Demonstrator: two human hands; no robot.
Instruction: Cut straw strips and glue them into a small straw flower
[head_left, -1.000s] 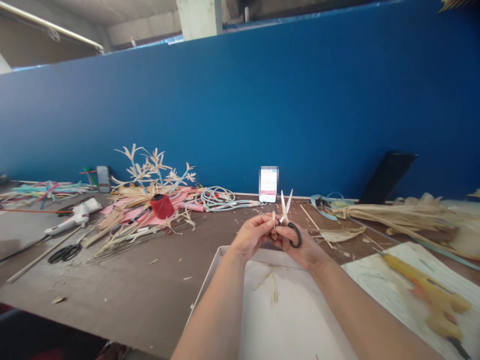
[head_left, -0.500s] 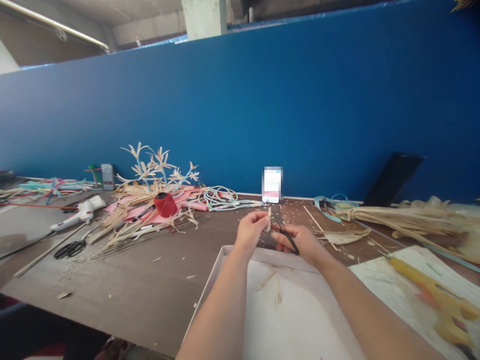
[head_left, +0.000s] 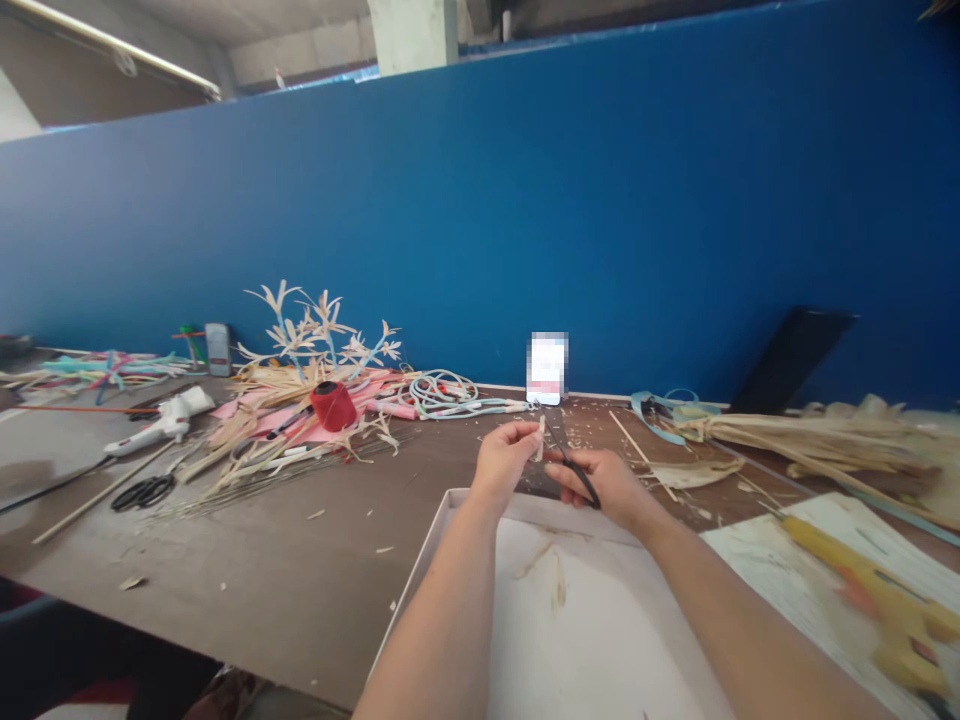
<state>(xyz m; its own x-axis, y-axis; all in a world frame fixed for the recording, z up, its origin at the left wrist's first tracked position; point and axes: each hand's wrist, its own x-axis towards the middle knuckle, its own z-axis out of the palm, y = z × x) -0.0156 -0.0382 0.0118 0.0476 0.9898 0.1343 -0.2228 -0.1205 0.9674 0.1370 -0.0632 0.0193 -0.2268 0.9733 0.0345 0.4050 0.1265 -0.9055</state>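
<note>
Between the thumb and fingers of my left hand [head_left: 507, 462] is a small pale strip [head_left: 541, 438], upright, looking like dried husk. My right hand [head_left: 604, 485] is closed around the dark handles of a pair of scissors [head_left: 578, 470]. The blades point up and left, close beside the strip; whether they touch it I cannot tell. Both hands are over the far edge of a shallow white box [head_left: 600, 610], with a few thin pale scraps [head_left: 558, 583] lying inside it.
A lit phone [head_left: 547, 370] leans against the blue wall ahead. Leftward are husk flowers [head_left: 322, 325], a red thread spool [head_left: 333, 407], black-handled scissors [head_left: 144, 492] and a white glue gun [head_left: 171, 420]. On the right lie a yellow glue gun [head_left: 862, 570] and a husk bundle [head_left: 810, 440].
The view has shifted very slightly. Both hands keep nearly the same pose, with the strip and the scissors still held close together.
</note>
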